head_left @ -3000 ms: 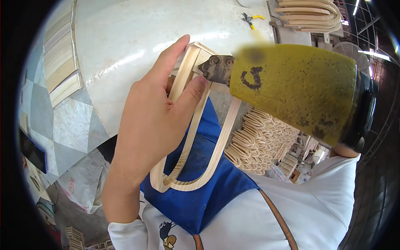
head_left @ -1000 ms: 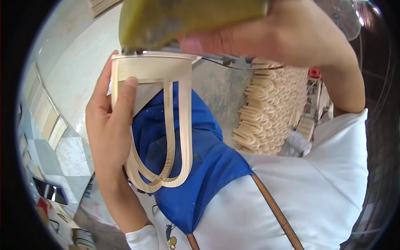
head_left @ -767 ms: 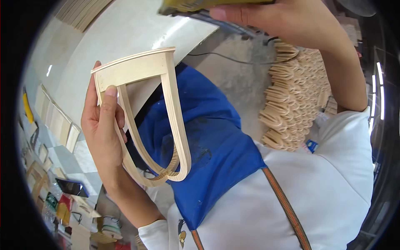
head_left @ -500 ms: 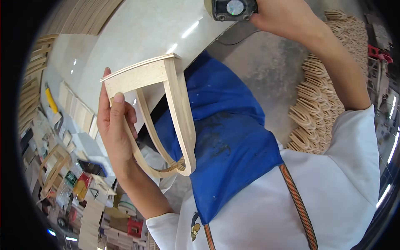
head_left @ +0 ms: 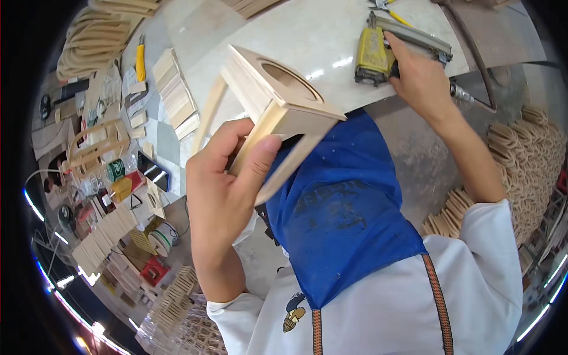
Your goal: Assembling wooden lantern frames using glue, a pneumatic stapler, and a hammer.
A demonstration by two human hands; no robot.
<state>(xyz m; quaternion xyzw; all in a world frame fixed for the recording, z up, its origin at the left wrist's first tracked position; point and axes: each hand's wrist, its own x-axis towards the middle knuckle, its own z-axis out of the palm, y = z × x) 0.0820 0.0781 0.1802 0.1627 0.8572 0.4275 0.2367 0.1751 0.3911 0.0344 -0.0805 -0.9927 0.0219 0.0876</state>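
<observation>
Above the apron, left hand [head_left: 222, 177] raised, gripping wooden frame [head_left: 278, 103].

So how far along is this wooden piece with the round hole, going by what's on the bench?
Done, apparently: the wooden frame is joined, a flat panel with a round hole plus curved strips. In hand: the left hand grips it by one corner above the white table, while the right hand rests on the yellow nail gun lying there. Left: probably more frames, judging by the stacks of curved strips and the cut wooden slats.
</observation>
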